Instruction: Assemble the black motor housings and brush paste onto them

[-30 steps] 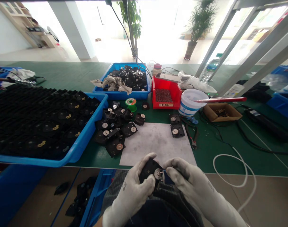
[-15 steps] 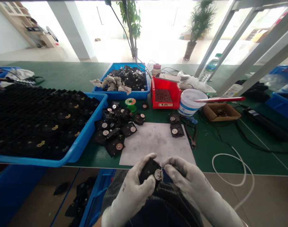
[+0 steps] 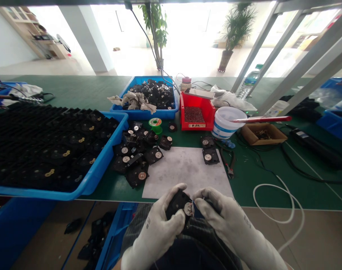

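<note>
Two potted plants (image 3: 237, 28) stand beyond your green table (image 3: 83, 90); at its near edge your left hand (image 3: 161, 223) grips a black part (image 3: 175, 204), your right hand (image 3: 227, 212) is pinched closed (perhaps around something thin), both barely moved since earlier.

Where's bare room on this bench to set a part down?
The white sheet is bare between the black mechanism pile and two mechanisms at its upper right. So is green tabletop behind the large blue tray, left of the smaller one. Around the red parts bin is crowded.
</note>
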The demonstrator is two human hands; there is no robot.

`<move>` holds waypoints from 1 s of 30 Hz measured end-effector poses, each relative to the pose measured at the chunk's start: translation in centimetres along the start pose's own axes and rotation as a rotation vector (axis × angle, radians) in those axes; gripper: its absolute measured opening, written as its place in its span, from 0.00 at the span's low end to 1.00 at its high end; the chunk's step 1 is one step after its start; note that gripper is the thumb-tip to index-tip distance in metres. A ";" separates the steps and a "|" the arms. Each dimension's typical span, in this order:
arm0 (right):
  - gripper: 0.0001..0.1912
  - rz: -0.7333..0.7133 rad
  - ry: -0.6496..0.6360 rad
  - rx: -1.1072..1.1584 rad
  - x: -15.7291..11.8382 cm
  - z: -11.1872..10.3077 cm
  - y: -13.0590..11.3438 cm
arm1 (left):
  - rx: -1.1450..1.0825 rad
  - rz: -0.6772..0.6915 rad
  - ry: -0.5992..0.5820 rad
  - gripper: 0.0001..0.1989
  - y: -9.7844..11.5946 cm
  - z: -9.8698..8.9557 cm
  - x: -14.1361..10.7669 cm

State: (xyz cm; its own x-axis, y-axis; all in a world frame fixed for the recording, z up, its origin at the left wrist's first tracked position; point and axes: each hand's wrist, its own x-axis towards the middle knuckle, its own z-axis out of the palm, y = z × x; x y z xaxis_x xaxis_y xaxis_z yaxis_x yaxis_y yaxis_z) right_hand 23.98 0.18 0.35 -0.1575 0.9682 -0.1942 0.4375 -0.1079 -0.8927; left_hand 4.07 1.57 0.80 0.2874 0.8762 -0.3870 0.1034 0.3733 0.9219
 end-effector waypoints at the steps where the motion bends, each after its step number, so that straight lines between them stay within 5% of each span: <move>1: 0.16 0.003 -0.001 -0.002 0.0 0.0 0.0 | 0.013 0.009 0.010 0.34 0.0 0.0 0.1; 21: 0.14 -0.028 -0.005 0.118 0.5 0.2 -0.4 | 0.077 0.082 0.033 0.32 -0.3 -0.6 0.2; 25: 0.19 0.090 0.159 0.422 0.2 -0.1 -0.8 | 0.233 0.278 0.147 0.25 1.3 -3.0 0.9; 30: 0.24 0.139 0.321 0.554 -0.3 -1.0 -1.1 | 0.602 0.478 0.450 0.28 4.7 -9.6 5.0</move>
State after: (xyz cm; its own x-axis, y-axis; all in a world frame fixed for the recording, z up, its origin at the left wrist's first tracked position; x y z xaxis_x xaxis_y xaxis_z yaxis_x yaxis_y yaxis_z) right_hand 24.46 0.21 1.83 0.1776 0.9467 -0.2686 -0.0995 -0.2543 -0.9620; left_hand -3.13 10.57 3.04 0.0401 0.9814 0.1878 0.5878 -0.1752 0.7898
